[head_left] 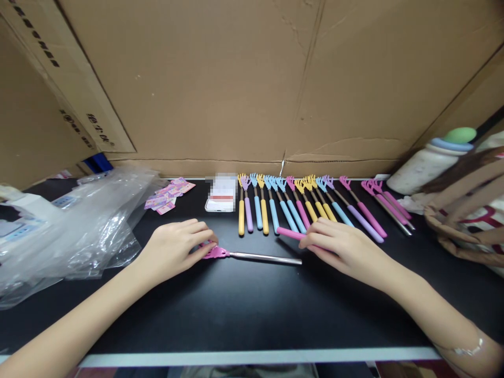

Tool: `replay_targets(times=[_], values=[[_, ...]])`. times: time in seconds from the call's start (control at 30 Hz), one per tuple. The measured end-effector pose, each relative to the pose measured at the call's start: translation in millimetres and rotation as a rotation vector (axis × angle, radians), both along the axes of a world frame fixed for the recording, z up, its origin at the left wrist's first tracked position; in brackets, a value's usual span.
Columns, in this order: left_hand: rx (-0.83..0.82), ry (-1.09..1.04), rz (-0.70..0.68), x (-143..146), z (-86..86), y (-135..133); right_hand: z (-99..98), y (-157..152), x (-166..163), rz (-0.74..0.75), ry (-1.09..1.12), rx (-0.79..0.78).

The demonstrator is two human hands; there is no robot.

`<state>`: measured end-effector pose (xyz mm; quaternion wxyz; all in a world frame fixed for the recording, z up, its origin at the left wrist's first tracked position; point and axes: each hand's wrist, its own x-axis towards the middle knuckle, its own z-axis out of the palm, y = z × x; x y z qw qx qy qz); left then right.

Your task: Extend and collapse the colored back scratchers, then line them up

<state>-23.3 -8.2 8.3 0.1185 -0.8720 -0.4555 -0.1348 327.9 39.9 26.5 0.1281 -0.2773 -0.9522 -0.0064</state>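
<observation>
My left hand (181,242) has its fingers closed on the pink claw head of a back scratcher (268,258). Its bare metal rod points right, low over the black table. In my right hand (334,242) is a pink handle sleeve (290,233), its free end pointing left, apart from the rod. Behind both hands lies a row of back scratchers (258,210) in yellow, purple, blue and pink, claws towards the back. At the row's right end lie pink-headed scratchers with bare metal rods (397,218) and a loose pink handle (397,205).
Clear plastic bags (102,226) spread over the table's left side. Small pink-purple cards (169,194) and a white phone-like item (221,194) lie at the back. A bottle (425,163) and a tan bag (452,220) stand right. Cardboard (236,79) walls the back.
</observation>
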Motion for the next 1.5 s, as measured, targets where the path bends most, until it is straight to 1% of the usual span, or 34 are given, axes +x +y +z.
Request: replay_targets(times=[0.4,0.73,0.97,1.07,1.27,1.5], values=[[0.002,0.01,0.064,1,-1.9,0,1.4,0,1,-0.017,-0.032,-0.01],[0.007,0.022,0.072,1,0.6,-1,0.3,-4,-3,0.029,-0.009,-0.127],[0.005,0.029,0.08,-3,-0.7,-1,-2.4,-4,-4,0.011,-0.031,-0.124],[0.037,0.034,0.057,0,-0.9,-1,-3.9,-3,-4,0.011,-0.026,-0.122],[0.087,0.066,-0.032,14,-0.8,-1,-6.4,-3,-4,0.011,-0.016,-0.122],[0.112,0.082,-0.138,32,5.4,2,-7.7,-2,-5,0.002,-0.037,-0.13]])
